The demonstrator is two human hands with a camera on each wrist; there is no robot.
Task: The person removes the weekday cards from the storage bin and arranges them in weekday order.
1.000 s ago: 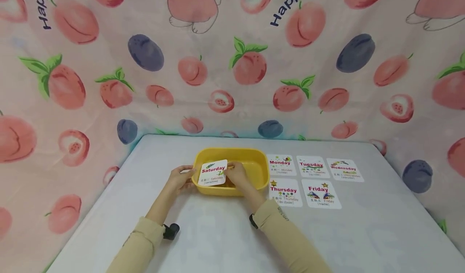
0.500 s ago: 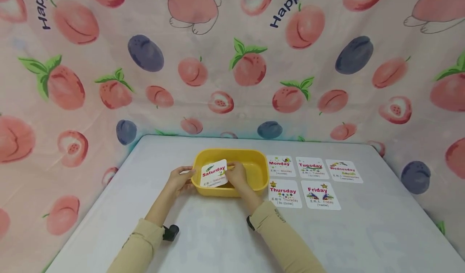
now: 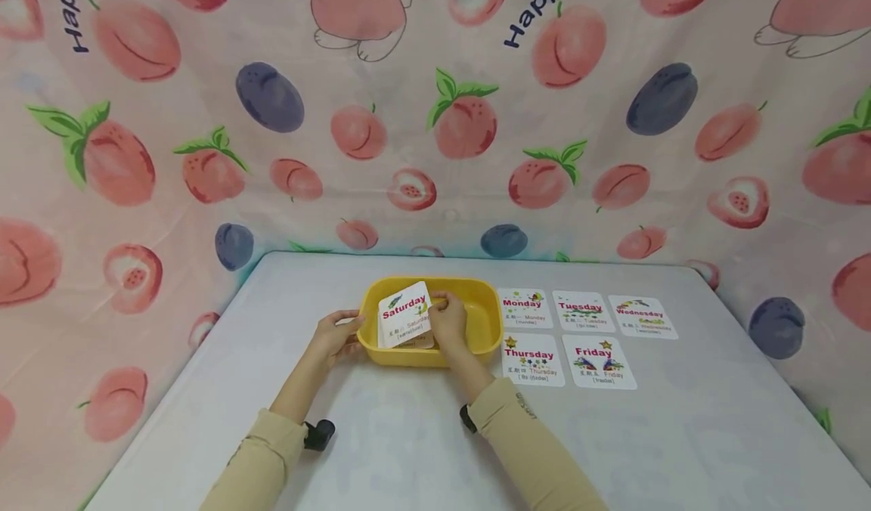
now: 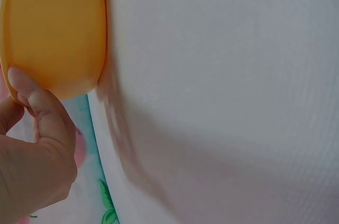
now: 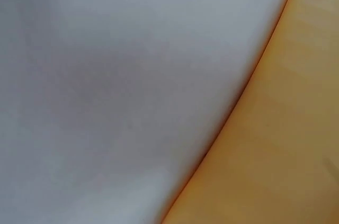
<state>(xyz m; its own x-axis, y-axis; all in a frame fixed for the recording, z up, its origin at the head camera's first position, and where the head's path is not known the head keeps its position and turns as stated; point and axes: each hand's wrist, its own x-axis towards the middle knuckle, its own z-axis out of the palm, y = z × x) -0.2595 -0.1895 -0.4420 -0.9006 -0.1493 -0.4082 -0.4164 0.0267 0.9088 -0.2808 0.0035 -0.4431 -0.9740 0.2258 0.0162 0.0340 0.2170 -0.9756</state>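
Note:
A yellow plastic basin [image 3: 481, 292] stands on the white table, and my left hand [image 3: 336, 337] pinches its left rim. The left wrist view shows the thumb and fingers of the left hand [image 4: 45, 128] at the edge of the basin [image 4: 55, 28]. Over the basin my right hand [image 3: 449, 323] pinches the right edge of a white Saturday card [image 3: 406, 316], which is tilted. At least one other card [image 3: 423, 341] shows partly beneath it; its word is hidden. In the right wrist view only the basin's outer wall [image 5: 286, 123] and table appear, not the hand.
Right of the basin lie the Monday card [image 3: 526, 309], Tuesday card [image 3: 581, 312] and Wednesday card [image 3: 643, 317] in a row. Below them lie the Thursday card [image 3: 533, 360] and Friday card [image 3: 599, 363]. A peach-print cloth [image 3: 449, 216] hangs behind the table [image 3: 401, 435].
My right hand has raised and tilted the Saturday card, baring part of a card under it. The left hand has stayed at the basin's rim.

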